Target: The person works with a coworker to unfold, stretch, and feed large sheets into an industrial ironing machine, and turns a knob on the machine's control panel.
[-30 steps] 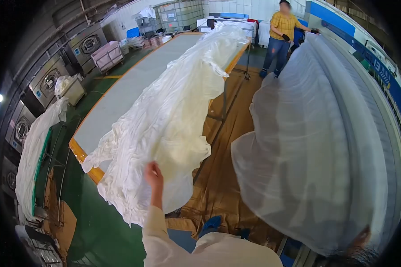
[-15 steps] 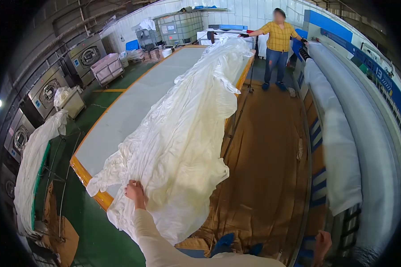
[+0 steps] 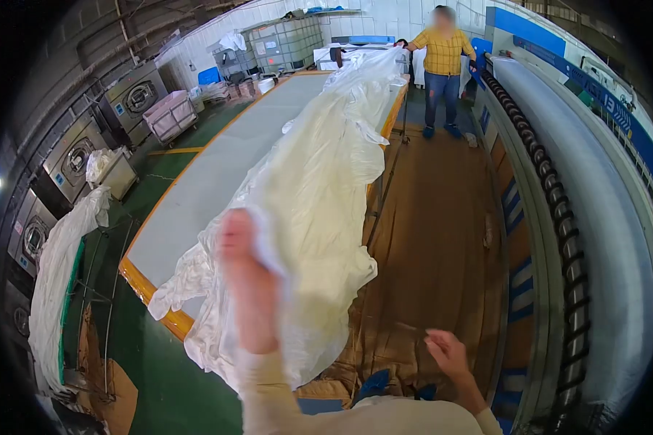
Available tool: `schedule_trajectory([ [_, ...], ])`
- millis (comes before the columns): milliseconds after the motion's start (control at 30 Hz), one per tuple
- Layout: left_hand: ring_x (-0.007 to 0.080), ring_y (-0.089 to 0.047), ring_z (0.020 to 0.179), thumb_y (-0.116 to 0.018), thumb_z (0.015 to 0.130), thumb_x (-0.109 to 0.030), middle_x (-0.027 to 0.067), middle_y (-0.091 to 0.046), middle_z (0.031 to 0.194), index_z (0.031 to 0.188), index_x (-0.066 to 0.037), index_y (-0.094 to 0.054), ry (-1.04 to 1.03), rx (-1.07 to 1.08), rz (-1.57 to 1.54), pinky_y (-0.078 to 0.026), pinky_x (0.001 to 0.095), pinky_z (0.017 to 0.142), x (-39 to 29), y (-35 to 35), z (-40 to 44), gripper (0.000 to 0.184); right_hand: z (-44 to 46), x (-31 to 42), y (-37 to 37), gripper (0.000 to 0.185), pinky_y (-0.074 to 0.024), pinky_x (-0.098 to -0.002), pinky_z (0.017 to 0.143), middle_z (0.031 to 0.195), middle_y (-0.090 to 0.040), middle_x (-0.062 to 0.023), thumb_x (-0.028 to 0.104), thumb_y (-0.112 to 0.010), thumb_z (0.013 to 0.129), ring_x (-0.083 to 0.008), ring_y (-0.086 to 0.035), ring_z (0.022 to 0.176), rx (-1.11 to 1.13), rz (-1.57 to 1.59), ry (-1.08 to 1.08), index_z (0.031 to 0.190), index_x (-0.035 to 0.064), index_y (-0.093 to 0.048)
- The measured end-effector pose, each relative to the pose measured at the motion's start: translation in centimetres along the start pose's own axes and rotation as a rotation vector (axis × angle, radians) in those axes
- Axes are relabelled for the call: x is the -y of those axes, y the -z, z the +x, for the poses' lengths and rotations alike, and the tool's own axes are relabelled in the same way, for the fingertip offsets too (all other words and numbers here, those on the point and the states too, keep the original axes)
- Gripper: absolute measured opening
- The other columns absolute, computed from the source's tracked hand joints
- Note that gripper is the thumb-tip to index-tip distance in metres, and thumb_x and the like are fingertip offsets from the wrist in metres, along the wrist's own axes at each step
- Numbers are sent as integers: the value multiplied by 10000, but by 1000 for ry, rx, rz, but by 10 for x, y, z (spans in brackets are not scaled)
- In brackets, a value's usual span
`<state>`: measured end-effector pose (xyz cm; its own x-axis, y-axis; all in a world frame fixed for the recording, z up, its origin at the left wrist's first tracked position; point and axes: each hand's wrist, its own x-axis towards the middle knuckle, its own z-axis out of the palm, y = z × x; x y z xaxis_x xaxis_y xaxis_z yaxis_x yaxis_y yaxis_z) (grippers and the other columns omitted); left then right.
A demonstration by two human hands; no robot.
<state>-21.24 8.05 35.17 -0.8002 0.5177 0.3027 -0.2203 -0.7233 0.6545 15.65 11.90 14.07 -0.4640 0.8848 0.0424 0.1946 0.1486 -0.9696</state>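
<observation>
A long heap of white sheets [image 3: 319, 217] runs down the right side of the pale table, and its near end hangs over the edge. Raised above that near end, my left hand [image 3: 248, 250] is closed and smeared by motion. White cloth stands up beside its fingers, so it appears to grip a fold of sheet. My right hand [image 3: 448, 353] is over the brown floor covering, between the table and the ironing machine. Its fingers are loosely apart, with nothing visible in them.
On the right stands a large ironing machine [image 3: 595, 181] with a dark ribbed roller [image 3: 551, 196]. A co-worker [image 3: 442, 65] stands at the far end, one hand at the sheets. Left are washing machines [image 3: 76, 156], laundry carts [image 3: 170, 116] and a cloth-draped rack [image 3: 65, 268].
My left hand has risen off the pile with cloth beside it. My right hand has moved left, away from the machine. The white cloth on the front roller has gone inward, baring the roller.
</observation>
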Motion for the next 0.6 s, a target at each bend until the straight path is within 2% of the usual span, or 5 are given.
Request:
schedule_trajectory([
  [100, 64, -463, 710, -495, 884, -158, -43, -485, 794, 851, -125, -498, 464, -33, -182, -431, 240, 655, 75, -70, -89, 46, 17, 41, -44, 365, -404, -290, 875, 1086, -545, -120, 119, -531, 849, -186, -512, 1030, 47, 408, 164, 1188, 12, -448],
  [233, 73, -500, 710, -527, 877, -169, -31, -518, 774, 872, -110, -505, 776, -64, -474, -447, 248, 638, 132, -93, -147, 63, 20, 10, -60, 273, -440, -288, 758, 944, -575, -90, 131, -520, 861, -158, -560, 827, 103, 234, 198, 1089, -18, -498],
  [367, 102, -535, 739, -520, 883, -186, -21, -549, 792, 893, -107, -511, 768, 25, -534, -462, 267, 657, 138, -76, -146, 80, 4, -41, -73, 250, -421, -307, 779, 913, -569, -77, 165, -486, 882, -178, -545, 812, 95, -1204, 645, 1063, -7, -494],
  [533, 143, -563, 796, -510, 886, -178, 5, -580, 864, 929, -91, -516, 752, -31, -433, -475, 299, 709, 124, -50, -128, 98, 43, 28, -74, 310, -427, -325, 782, 948, -566, -136, 185, -537, 839, -212, -555, 850, 171, 771, -81, 1074, -10, -486],
  [600, 152, -567, 809, -509, 886, -177, 13, -584, 879, 944, -86, -518, 755, -56, -446, -477, 307, 721, 124, -42, -124, 108, 45, 39, -70, 346, -421, -320, 801, 974, -557, -145, 179, -554, 827, -223, -547, 885, 123, 545, 93, 1105, -8, -469],
])
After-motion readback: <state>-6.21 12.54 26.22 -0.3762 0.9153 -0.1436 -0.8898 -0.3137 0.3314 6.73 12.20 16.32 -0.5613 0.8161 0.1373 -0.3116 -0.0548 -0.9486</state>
